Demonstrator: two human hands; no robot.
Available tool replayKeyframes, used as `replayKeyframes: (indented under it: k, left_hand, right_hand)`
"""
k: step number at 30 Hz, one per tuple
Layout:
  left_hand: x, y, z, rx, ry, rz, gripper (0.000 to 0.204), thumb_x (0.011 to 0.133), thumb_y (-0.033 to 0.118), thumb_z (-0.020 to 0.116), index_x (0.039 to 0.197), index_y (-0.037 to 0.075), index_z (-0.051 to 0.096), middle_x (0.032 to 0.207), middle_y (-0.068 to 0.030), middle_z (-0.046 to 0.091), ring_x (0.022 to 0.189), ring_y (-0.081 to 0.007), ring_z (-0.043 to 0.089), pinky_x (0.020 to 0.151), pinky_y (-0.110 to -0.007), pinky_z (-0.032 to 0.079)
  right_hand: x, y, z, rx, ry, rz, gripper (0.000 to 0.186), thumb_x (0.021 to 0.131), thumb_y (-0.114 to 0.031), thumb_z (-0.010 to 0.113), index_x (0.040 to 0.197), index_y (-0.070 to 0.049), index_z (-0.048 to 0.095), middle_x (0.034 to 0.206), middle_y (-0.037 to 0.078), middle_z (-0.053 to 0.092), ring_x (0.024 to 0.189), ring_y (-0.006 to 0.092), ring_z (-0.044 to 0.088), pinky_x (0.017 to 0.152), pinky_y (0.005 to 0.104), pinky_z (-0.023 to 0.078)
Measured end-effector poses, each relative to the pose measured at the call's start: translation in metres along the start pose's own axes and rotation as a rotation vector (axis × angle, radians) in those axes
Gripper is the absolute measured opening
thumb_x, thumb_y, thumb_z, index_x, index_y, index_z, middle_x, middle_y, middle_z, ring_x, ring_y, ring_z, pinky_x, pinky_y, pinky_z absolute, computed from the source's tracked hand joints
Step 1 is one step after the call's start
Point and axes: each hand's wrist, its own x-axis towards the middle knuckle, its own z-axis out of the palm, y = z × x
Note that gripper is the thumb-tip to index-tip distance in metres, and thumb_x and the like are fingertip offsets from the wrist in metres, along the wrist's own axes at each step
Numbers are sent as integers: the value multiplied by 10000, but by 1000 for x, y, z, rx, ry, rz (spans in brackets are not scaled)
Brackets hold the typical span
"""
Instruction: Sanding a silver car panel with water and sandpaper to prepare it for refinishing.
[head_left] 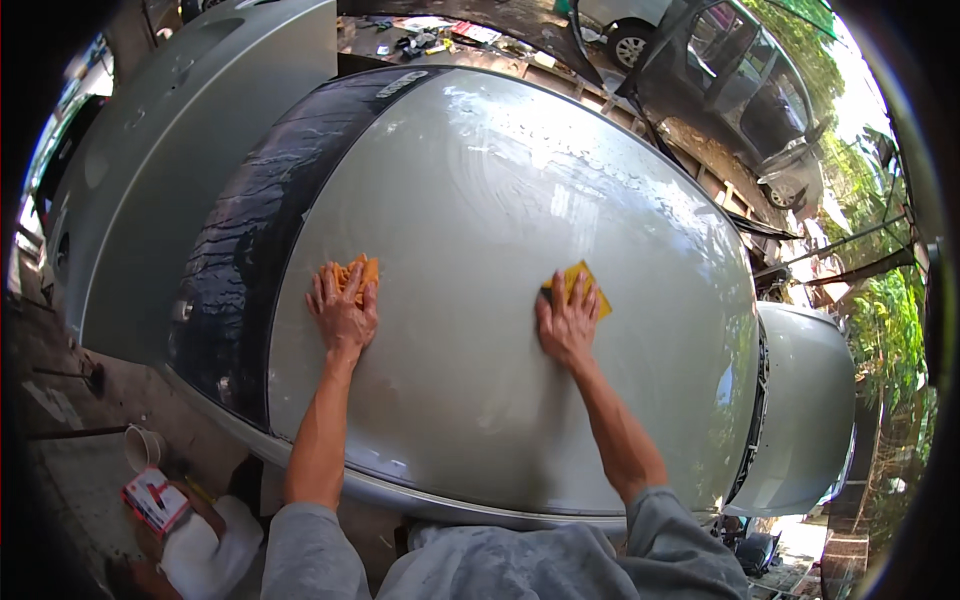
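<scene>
In front of me spreads the grey-green roof of a car (pixel 460 260), with wet, streaky reflections on it. My left hand (pixel 344 318) presses a crumpled orange cloth (pixel 371 271) onto the roof near the dark glass, fingers bent over it. Farther right, my right hand (pixel 567 328) lies over a flat yellow pad (pixel 603 306), holding it against the roof under its fingers. A dark edge shows at that pad's left side; its underside is hidden. Both arms reach forward, well apart.
Left of the roof are wet dark glass (pixel 245 240) and a large grey-green panel (pixel 170 180). A person (pixel 215 545) at lower left is near a white bucket (pixel 145 448) and a red-and-white box (pixel 157 500). Another car (pixel 725 80) stands beyond; the hood (pixel 805 400) lies right.
</scene>
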Motion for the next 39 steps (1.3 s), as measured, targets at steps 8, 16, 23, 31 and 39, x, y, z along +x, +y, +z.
replayKeyframes:
  k: [8, 16, 23, 31, 39]
  left_hand:
    - [3, 13, -10, -10, -6, 31, 436, 923, 410, 565, 1337, 280, 616, 1486, -199, 419, 1380, -448, 351, 1123, -625, 234]
    - [1, -4, 1, -5, 33, 36, 437, 921, 402, 575, 1323, 239, 629, 1475, -204, 429, 1369, -441, 363, 1126, -581, 261]
    - [-55, 126, 58, -225, 47, 323, 450, 831, 270, 691, 1269, 172, 662, 1408, -271, 465, 1328, -448, 417, 1130, -509, 325]
    - [-118, 278, 33, -396, -456, 504, 713, 938, 637, 460, 1437, 130, 489, 1518, -207, 359, 1434, -391, 286, 1155, -437, 274]
    - [-60, 247, -25, -1764, -1994, -128, 737, 922, 611, 542, 1414, 67, 468, 1301, -66, 594, 1175, -197, 577, 995, -355, 469]
  right_hand:
    - [114, -86, 20, 8, 136, -27, 672, 930, -383, 508, 1535, -170, 307, 1570, 262, 232, 1409, 557, 182, 1158, 592, 146]
    - [-78, -75, -23, 362, -13, -467, 538, 939, -248, 539, 1452, -125, 438, 1529, 198, 352, 1439, 430, 250, 1174, 513, 204]
    - [-106, 17, -112, 1007, 348, 531, 606, 1034, -382, 480, 569, 0, 411, 526, -13, 327, 523, 139, 298, 471, 417, 219]
    - [-134, 84, -170, 1809, 172, 391, 239, 956, -136, 634, 1162, -15, 651, 1110, 68, 687, 1037, 165, 650, 942, 346, 513]
    - [-99, 65, -181, 1883, -388, 382, 303, 953, -151, 637, 1217, -5, 600, 1071, 77, 694, 945, 188, 677, 849, 357, 558]
